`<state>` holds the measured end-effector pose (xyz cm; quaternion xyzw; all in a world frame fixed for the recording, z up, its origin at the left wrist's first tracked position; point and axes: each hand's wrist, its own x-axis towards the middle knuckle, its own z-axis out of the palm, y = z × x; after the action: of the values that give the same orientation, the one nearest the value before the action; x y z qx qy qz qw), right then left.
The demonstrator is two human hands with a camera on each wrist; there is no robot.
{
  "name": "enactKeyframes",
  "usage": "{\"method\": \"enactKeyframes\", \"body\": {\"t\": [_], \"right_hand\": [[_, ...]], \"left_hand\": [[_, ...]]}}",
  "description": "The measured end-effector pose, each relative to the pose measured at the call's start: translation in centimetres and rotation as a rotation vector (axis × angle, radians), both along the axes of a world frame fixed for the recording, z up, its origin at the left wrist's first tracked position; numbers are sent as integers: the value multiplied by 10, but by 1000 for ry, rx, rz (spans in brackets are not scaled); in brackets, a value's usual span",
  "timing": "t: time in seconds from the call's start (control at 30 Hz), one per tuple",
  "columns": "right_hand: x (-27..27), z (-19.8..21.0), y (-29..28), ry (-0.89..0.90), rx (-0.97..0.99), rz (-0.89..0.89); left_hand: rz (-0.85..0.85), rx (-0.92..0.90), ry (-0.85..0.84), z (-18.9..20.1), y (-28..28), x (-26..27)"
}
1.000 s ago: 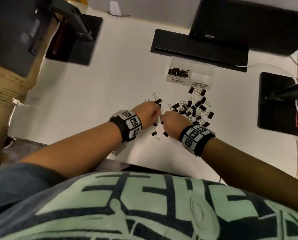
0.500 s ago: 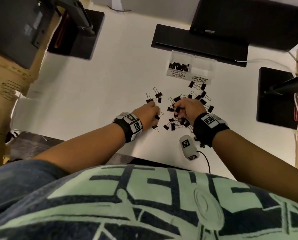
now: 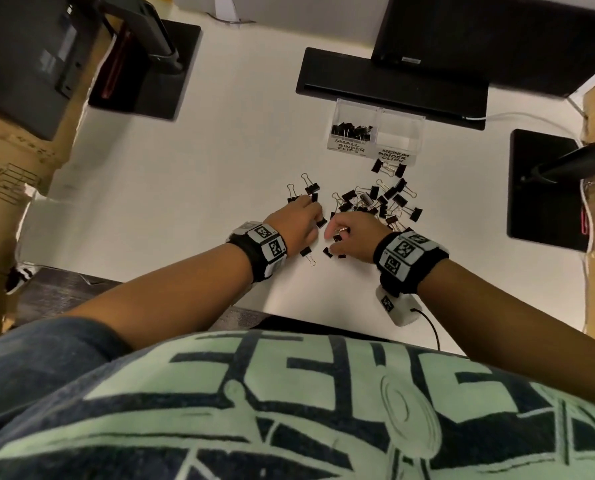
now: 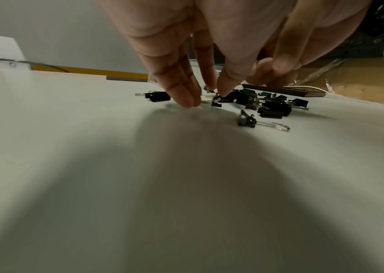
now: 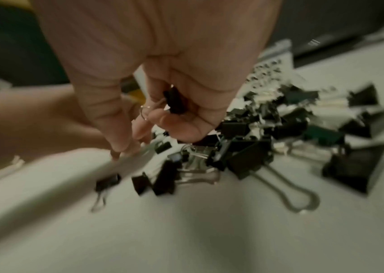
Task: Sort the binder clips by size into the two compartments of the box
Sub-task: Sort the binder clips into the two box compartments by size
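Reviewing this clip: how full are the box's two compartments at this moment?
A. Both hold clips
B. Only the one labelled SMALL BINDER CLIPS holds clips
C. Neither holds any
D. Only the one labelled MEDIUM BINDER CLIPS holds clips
B. In the head view the small compartment of the box holds a row of black clips, while the medium compartment shows only its clear bottom; the medium clips lie loose on the table.
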<state>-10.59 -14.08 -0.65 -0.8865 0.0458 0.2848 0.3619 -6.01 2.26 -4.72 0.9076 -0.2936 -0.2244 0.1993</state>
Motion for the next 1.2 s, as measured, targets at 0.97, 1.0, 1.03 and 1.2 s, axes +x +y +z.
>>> {"method": "enactKeyframes", "body": {"t": [0.97,1.0,1.03,1.2], "right_hand": [[44,11,-27,-75,106,-404],[51,15,-31,-70,148,-445],[59,19,-35,-65,196,-481],[104,37,-49,-152,299,-587]], "left_hand": [[-276,148,118,14,25,-15],[-275,143,118,12,24,-14],[-261,135,119,10,23,-13],[-189,155,142,6,18,-6]]}}
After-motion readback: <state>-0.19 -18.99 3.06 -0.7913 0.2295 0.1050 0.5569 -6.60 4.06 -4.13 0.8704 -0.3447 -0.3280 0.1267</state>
